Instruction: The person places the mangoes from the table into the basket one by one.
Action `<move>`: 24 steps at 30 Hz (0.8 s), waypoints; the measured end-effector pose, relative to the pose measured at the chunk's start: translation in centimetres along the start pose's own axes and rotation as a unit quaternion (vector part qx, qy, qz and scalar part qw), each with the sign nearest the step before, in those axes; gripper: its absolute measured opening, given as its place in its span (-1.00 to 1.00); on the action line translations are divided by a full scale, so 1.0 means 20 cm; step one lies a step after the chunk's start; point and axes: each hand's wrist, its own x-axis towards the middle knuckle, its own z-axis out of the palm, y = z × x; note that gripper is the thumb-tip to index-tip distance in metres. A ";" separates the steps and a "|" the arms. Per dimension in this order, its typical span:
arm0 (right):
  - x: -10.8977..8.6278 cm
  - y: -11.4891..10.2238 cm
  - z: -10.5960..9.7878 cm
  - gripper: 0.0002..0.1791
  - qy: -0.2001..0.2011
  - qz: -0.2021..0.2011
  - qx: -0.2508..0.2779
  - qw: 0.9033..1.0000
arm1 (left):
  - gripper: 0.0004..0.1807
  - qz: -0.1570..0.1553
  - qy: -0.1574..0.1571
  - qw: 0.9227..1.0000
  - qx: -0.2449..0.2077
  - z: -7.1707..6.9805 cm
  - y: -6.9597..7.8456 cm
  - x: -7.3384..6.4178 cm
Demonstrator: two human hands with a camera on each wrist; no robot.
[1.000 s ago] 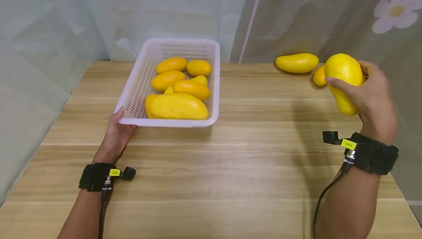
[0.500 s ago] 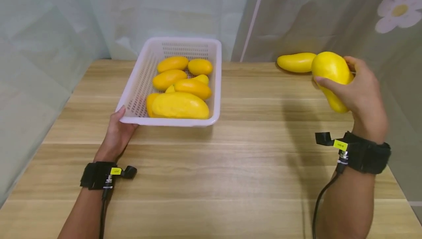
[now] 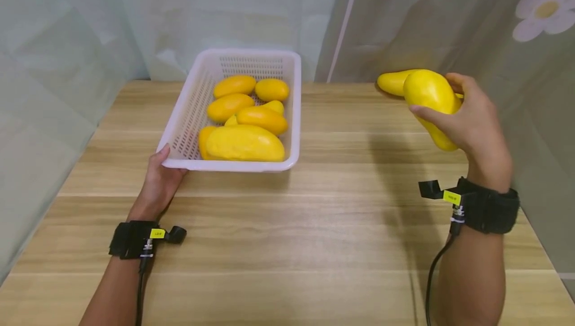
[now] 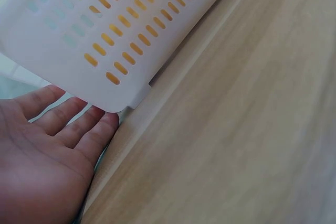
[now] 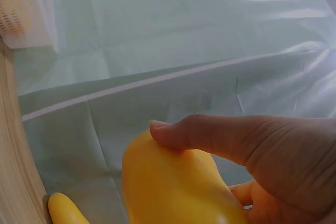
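My right hand (image 3: 477,119) grips a large yellow mango (image 3: 429,91) above the table, its broad end up and its narrow end down. In the right wrist view the thumb presses on top of this mango (image 5: 168,182). Behind it, at the back edge, lies another yellow mango (image 3: 392,84), partly covered. My left hand (image 3: 159,181) holds the front left corner of a white perforated basket (image 3: 233,166), thumb over the rim. In the left wrist view the fingertips (image 4: 107,119) touch the basket's lower corner. Several yellow and orange mangoes (image 3: 244,144) lie inside the basket.
The wooden table (image 3: 287,246) reaches back to a pale green sheet (image 3: 238,11) hung behind it. A greyish sheet with a flower print (image 3: 545,9) covers the right side. A cable (image 3: 432,276) runs from each wrist strap along the arm.
My right hand has moved left with the mango, which now overlaps the yellow mango at the back and hides the small orange one. My left hand and the basket have hardly moved.
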 end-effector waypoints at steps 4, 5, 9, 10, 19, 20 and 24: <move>0.00 -0.02 0.01 0.08 0.004 -0.006 -0.005 1.000 | -0.33 -0.001 0.000 1.000 0.004 0.00 0.00 0.00; 0.00 -0.02 0.02 0.08 0.004 -0.006 -0.005 1.000 | -0.33 -0.002 0.000 1.000 0.005 0.00 0.00 0.01; 0.00 -0.03 0.03 0.09 0.003 -0.003 -0.010 1.000 | -0.34 -0.004 0.000 1.000 0.013 0.00 0.00 0.01; -0.01 -0.04 0.03 0.09 0.002 -0.002 -0.011 1.000 | -0.34 -0.004 -0.001 1.000 0.014 -0.01 0.00 0.01; -0.01 -0.07 0.05 0.05 0.012 -0.013 -0.006 1.000 | -0.33 0.005 -0.002 1.000 0.017 0.00 -0.01 0.01; -0.01 -0.07 0.05 0.05 0.016 -0.015 -0.006 1.000 | -0.33 0.006 -0.003 1.000 0.016 0.00 -0.01 0.01; -0.02 -0.08 0.05 0.04 0.022 -0.019 -0.007 1.000 | -0.33 0.006 -0.003 1.000 0.013 0.00 0.00 0.01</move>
